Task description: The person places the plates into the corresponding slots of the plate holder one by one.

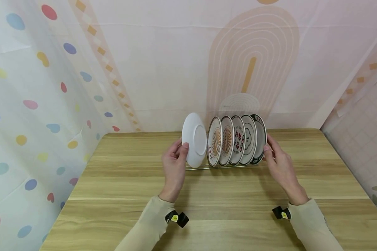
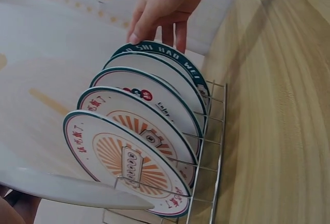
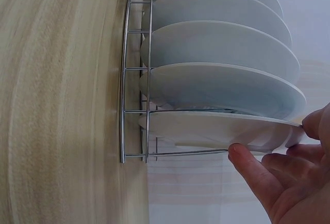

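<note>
My left hand (image 1: 173, 167) pinches the near left edge of a plate (image 1: 191, 139) whose plain white back shows in the head view. This plate leans at the left end of a wire dish rack (image 2: 219, 146), its lower edge down by the wires. At the other end, my right hand (image 1: 281, 169) holds the rim of a plate with a dark green lettered border (image 2: 170, 52). In the right wrist view its thumb and fingers (image 3: 252, 175) lie at that plate's outer edge. Both plates stand on edge.
Between the two held plates, several patterned plates stand in the rack, among them one with an orange sunburst (image 1: 216, 141) and one with red characters (image 1: 238, 140). The rack sits toward the back of a wooden table (image 1: 226, 202), before a printed curtain (image 1: 163, 69).
</note>
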Motion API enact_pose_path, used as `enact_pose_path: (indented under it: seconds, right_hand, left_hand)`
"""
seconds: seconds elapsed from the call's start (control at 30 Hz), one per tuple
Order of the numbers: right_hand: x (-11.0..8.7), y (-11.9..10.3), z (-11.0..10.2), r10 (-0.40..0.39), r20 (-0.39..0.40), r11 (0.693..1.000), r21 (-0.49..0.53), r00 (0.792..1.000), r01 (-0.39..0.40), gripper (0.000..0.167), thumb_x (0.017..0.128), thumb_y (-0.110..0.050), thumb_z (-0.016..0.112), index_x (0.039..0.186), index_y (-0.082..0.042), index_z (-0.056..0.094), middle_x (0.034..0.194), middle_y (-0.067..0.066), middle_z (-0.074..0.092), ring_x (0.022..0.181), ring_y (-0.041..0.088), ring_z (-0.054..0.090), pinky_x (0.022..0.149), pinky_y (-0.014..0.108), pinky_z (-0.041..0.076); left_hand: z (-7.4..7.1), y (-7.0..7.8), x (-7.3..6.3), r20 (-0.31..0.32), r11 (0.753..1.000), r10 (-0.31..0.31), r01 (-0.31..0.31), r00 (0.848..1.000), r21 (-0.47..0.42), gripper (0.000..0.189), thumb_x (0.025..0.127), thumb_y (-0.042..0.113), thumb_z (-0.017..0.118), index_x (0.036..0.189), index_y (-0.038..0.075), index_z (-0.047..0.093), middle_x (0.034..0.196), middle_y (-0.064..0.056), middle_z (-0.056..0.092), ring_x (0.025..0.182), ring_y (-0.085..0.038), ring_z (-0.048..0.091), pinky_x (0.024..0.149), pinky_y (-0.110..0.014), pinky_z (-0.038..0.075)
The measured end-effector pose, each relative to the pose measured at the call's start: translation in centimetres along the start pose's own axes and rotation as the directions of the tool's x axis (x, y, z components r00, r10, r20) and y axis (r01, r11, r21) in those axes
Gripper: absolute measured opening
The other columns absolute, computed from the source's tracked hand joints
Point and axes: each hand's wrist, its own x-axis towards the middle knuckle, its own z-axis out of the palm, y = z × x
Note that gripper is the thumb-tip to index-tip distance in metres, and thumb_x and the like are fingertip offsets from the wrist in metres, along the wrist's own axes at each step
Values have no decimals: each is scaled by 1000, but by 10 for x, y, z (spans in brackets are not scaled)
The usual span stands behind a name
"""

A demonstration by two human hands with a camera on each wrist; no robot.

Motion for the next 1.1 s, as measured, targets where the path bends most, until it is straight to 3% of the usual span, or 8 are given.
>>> enact_pose_path:
  seconds: [0.23,0.37,0.67,1.1]
  right_hand:
    - [0,0,0,2,3,1000,11,1000,-2,49,112,-16,44,159,-2,38,154,25,48,104,46,70,74,5,52]
    - [0,1,0,4,2,1000,11,1000,-4,48,112,-16,44,158,-2,38,153,25,48,104,46,70,75,12,57]
    - [0,0,1,4,3,1000,18,1000,-4,49,112,-16,44,158,-2,38,154,25,47,108,48,69,76,2,49]
    - [0,0,1,-1,2,1000,17,1000,1,48,112,-15,44,158,-1,38,155,25,46,108,48,68,77,8,54]
  left_hand:
    - [5,-5,-6,39,999,-14,13,999,46,29,102,3,63,127,-12,66,114,-28,72,104,-34,73,83,-27,61]
    - [7,-8,-9,54,998,-18,15,998,67,31,102,3,64,129,-12,65,115,-28,71,106,-40,72,85,-33,62]
    - [9,-12,-13,86,994,4,-14,996,111,31,101,2,65,128,-13,64,116,-30,71,104,-42,72,85,-37,63]
    - [15,-12,-19,127,995,-19,6,992,101,35,101,2,64,133,-12,62,124,-29,68,109,-40,71,87,-33,61]
